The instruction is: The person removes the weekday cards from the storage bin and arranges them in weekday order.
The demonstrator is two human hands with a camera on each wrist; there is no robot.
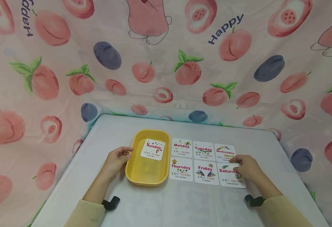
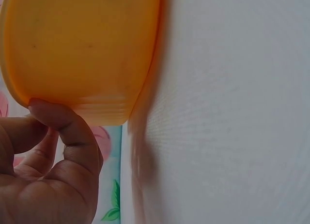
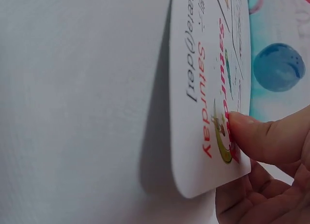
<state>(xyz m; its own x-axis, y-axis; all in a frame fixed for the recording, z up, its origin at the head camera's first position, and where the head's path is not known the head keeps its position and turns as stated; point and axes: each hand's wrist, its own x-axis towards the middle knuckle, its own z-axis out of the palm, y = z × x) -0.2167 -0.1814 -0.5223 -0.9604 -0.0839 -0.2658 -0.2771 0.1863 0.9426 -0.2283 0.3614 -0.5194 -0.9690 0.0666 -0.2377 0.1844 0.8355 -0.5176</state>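
My left hand [image 1: 116,162] holds the left rim of a yellow plastic tray [image 1: 147,180], thumb and fingers bent at its edge. Inside this tray lies a white "Sunday" card [image 1: 153,149]. With thumb and fingers, my right hand [image 1: 248,170] pinches the right side of the "Saturday" card [image 1: 230,180]. That card's near edge stands off the white surface with a shadow beneath, as the right wrist view shows. Just beyond it is the "Wednesday" card [image 1: 224,151], partly covered by my fingers.
Right of the tray, cards form two rows: "Monday" [image 1: 182,147] and "Tuesday" [image 1: 203,150] behind, "Thursday" [image 1: 181,169] and "Friday" [image 1: 206,172] in front. A white-covered table [image 1: 166,208] bears everything. Peach-printed cloth [image 1: 166,63] hangs behind and at both sides.
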